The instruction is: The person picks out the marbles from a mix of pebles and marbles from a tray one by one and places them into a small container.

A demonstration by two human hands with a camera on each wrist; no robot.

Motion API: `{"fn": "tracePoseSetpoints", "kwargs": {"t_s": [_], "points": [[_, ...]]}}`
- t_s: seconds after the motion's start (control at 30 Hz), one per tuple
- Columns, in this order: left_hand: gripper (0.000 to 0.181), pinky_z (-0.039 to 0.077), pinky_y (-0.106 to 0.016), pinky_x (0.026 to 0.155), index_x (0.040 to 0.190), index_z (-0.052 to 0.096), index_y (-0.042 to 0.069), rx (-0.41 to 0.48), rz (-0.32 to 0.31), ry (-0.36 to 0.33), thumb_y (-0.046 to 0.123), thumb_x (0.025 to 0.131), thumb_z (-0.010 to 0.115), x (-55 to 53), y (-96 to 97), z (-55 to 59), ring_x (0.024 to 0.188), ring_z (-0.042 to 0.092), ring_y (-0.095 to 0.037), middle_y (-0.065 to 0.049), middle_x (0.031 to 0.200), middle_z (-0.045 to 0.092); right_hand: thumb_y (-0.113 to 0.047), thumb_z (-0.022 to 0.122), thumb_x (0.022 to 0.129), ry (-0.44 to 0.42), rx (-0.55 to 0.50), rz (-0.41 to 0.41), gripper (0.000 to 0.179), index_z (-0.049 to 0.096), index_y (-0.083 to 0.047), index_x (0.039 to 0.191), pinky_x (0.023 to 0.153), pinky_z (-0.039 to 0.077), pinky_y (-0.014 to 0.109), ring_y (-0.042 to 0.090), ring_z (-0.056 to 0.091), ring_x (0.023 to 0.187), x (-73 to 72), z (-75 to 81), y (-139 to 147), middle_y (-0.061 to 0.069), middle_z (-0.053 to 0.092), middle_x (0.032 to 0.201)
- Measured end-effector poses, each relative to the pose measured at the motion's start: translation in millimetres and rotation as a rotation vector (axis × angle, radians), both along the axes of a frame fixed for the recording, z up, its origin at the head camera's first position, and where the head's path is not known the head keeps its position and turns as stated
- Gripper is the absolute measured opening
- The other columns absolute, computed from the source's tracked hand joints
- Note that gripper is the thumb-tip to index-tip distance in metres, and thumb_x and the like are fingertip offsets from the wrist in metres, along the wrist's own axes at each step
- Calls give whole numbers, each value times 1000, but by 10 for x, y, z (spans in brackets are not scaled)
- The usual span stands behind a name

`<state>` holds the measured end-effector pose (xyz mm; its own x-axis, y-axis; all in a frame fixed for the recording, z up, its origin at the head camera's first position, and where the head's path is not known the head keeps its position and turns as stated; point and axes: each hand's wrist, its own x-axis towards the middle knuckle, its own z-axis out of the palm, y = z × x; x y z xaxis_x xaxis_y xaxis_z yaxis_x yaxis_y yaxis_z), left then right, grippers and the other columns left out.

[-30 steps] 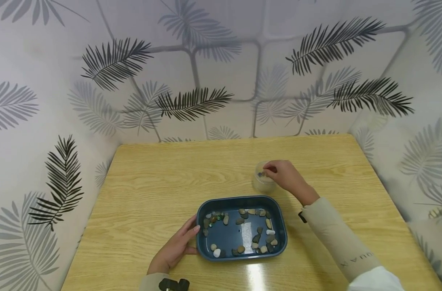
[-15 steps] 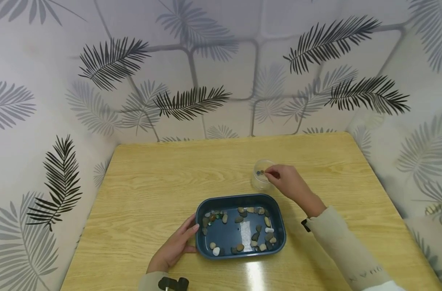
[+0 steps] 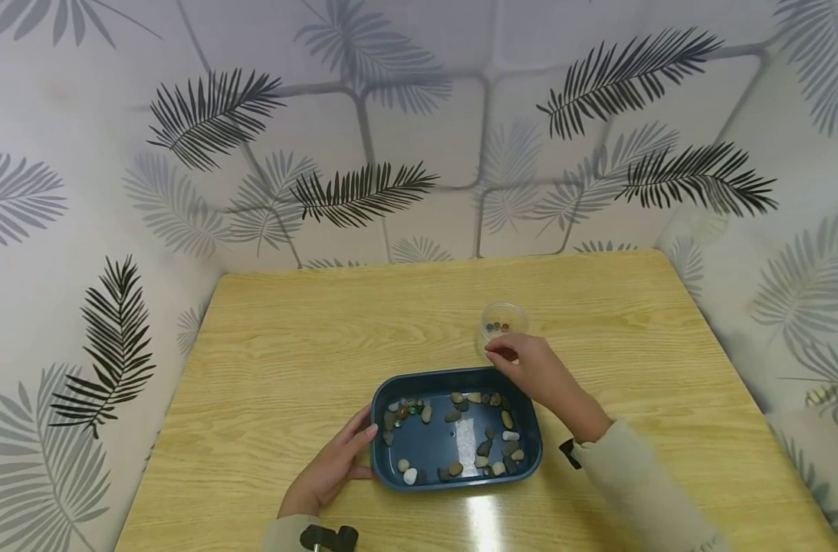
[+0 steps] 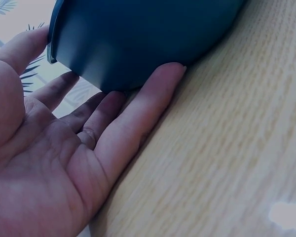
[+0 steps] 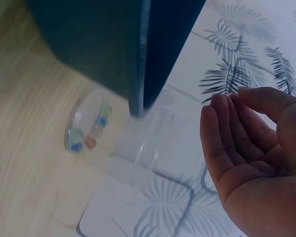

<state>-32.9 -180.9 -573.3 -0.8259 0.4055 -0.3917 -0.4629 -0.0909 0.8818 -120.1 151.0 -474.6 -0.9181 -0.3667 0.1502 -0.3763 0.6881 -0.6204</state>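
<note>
A dark blue plastic tray [image 3: 435, 448] holds stones and a few glass marbles [image 3: 412, 410] grouped at its left end. My left hand [image 3: 330, 469] rests against the tray's left end, thumb at the rim. In the left wrist view, its mostly straight fingers [image 4: 155, 91] touch the outer wall. My right hand [image 3: 532, 369] is over the tray's far right rim, in front of a clear round jar [image 3: 504, 308]. Thumb and fingertips come together in the right wrist view, with nothing visible between them. Several coloured marbles [image 5: 91, 142] lie in the jar's bottom.
The wooden table [image 3: 287, 345] meets a leaf-patterned wall covering [image 3: 419, 130] at its back and sides. Inside the tray, stones line the right end, including a white one [image 3: 511, 435]; another white stone [image 3: 409, 476] lies at the near left.
My right hand has moved from over the jar toward me, to the tray's far rim. A reddish marble now shows in the jar beside two others. My left hand stays at the tray.
</note>
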Motion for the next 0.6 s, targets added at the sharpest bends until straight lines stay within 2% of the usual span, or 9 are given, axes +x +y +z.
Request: {"fn": "tracePoseSetpoints", "kwargs": {"t_s": [0.23,0.47,0.6], "points": [[55,48,-48,76,140,22,28,-2,0,-2,37,91,46,-2,-5,-6,116,40,-34,-7,146,13,-17,62,83,-28,-1,63,12,66,-13,94,65,50,21,3,56,74,122,-132,-169,-7,61,85],[59,48,-48,76,141,21,26,5,5,1,39,90,48,4,7,10,113,44,-32,-7,145,13,-11,63,82,-140,14,83,18,65,-7,99,69,50,24,6,56,77,221,-219,-316,-3,62,89],[59,48,-49,75,141,21,26,15,6,-3,38,90,49,3,6,7,111,46,-33,-7,146,13,-12,62,82,-119,27,123,17,65,-8,99,68,50,24,7,57,78,260,-289,-402,-3,62,90]]}}
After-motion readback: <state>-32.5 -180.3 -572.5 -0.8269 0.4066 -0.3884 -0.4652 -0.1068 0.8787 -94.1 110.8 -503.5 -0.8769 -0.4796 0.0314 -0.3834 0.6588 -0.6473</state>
